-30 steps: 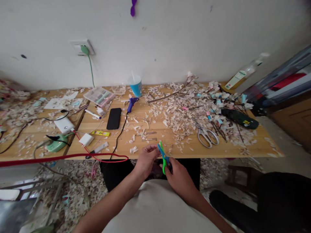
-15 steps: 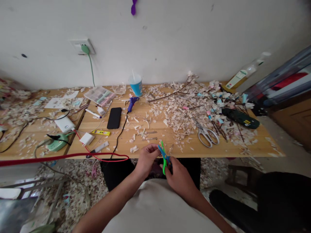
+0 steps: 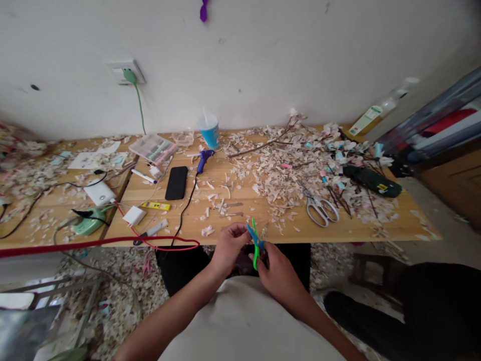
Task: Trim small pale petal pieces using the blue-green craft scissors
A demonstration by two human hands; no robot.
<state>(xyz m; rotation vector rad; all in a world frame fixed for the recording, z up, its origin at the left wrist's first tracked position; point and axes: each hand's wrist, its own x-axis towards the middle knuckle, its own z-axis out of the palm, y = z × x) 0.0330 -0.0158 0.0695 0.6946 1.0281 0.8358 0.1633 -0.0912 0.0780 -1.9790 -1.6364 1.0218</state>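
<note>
My right hand [image 3: 276, 263] is wrapped round the handles of small green and blue scissors [image 3: 256, 241], whose blades stand apart and point up and away from me. Just left of the blades, my left hand [image 3: 230, 245] is closed in a pinch. Whatever lies between its fingertips is too small or hidden to make out. Both hands are at the table's front edge, above my lap. Pale petal-like scraps [image 3: 225, 204] lie on the wood beyond them.
Large grey-handled scissors [image 3: 322, 210] lie right, below heaped pale scraps [image 3: 270, 173] and twigs. A purple glue gun [image 3: 205, 159], black phone [image 3: 176, 182] and blue cup [image 3: 209, 131] stand further back. A red cable [image 3: 150, 241] crosses the front left. Someone's dark-clothed leg [image 3: 364, 321] is at right.
The green and blue scissors have shifted slightly right, with their blades still apart. My left hand stays pinched in nearly the same place.
</note>
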